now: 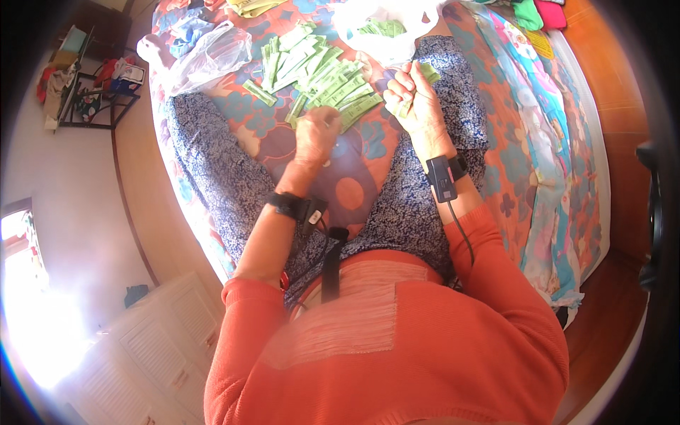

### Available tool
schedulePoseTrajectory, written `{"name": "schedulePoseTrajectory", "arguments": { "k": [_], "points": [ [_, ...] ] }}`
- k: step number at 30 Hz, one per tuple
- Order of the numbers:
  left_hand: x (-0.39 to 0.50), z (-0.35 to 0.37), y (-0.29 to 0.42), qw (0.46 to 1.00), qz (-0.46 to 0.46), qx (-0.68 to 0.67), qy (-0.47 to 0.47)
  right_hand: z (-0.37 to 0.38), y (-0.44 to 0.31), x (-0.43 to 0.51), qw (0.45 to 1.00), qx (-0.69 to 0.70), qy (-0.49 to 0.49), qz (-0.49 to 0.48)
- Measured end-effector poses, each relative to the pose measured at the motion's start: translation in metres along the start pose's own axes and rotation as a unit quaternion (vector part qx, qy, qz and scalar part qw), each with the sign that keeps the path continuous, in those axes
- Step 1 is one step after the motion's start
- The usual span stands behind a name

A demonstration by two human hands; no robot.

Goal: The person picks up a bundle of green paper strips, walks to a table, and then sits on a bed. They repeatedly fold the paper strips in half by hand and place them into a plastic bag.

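A spread-out pile of slim green packets (324, 69) lies on the flowered bed cover (348, 175) between my legs. My left hand (319, 130) is at the near edge of this pile, fingers bent; whether it grips a packet is hidden. To the right of the pile my right hand (414, 98) is raised and closed on green packets (428, 73), whose ends stick out of the fist. Just beyond it, a white plastic bag (353, 32) stands with its mouth spread, and more green packets (382, 27) show inside.
A clear plastic bag (215, 58) lies crumpled at the far left of the bed, beside blue cloth (188, 34). A yellow bag (255, 6) is at the far edge. Folded patterned fabric (547, 133) runs along the right side. Both wrists carry strapped black devices with cables.
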State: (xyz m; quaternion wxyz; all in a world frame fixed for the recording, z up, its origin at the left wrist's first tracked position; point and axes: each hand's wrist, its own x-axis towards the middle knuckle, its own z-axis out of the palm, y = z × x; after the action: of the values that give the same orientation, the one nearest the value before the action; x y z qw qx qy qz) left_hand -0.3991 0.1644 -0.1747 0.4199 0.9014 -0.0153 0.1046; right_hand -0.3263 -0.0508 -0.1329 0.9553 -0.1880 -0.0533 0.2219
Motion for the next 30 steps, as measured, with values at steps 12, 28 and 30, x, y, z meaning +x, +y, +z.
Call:
{"name": "schedulePoseTrajectory", "arguments": {
  "k": [12,28,30],
  "points": [
    [-0.006,0.023,-0.010,0.990,-0.117,-0.075,-0.035,-0.001,0.004,-0.002,0.974,-0.151,0.141,0.090],
    [-0.020,0.011,0.019,0.932,-0.162,-0.322,-0.030,0.001,0.042,-0.004,0.910,-0.387,0.139,0.060],
    [-0.022,0.010,0.019,0.924,-0.167,-0.344,-0.030,-0.003,0.043,-0.003,0.925,-0.355,0.126,0.050]
  ]
}}
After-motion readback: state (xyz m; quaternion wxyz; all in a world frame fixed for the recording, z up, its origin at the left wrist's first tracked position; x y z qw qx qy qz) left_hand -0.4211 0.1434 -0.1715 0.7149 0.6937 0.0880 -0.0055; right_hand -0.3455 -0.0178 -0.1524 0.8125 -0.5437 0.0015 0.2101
